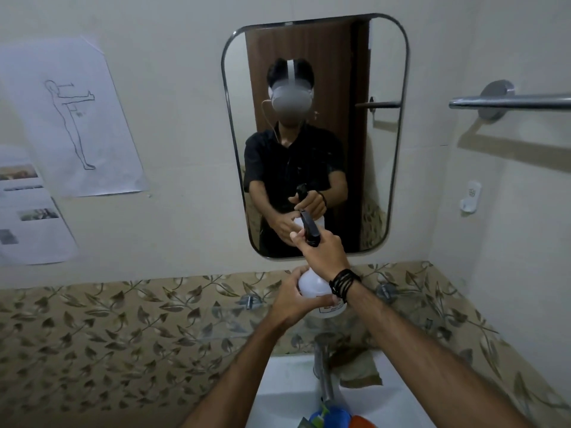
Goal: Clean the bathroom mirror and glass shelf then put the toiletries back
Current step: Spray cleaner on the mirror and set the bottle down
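- The spray bottle [312,285] is mostly covered: the left hand [293,299] wraps its white body from the left and below, and the right wrist with a dark corded bracelet [344,284] crosses in front of its right side, so only a patch of white plastic and part of a label show.
- The label's print is too small to read.
- The right hand [323,250] is closed around the bottle's black trigger head [310,228]; which finger sits on the trigger cannot be made out.
- The bottle stands roughly upright, its long axis running from the near-low base to the far-high head, and the black nozzle points up and away at the mirror [315,134].
- It is held in the air just in front of the mirror's lower edge, above the glass shelf [234,316].
- The glass shelf is hard to see: it is clear, and only its faint sheen and two metal brackets on the leaf-patterned tiles [92,335] give it away.
- Fine droplets speckle the mirror over the reflected dark shirt.
- The tap [323,369] and white sink [278,396] sit near, below the arms; coloured items [333,418] in the basin are cut off by the bottom edge and cannot be identified.
- The towel rail [509,101] runs off the right edge; papers [71,118] on the left wall are partly cut off.
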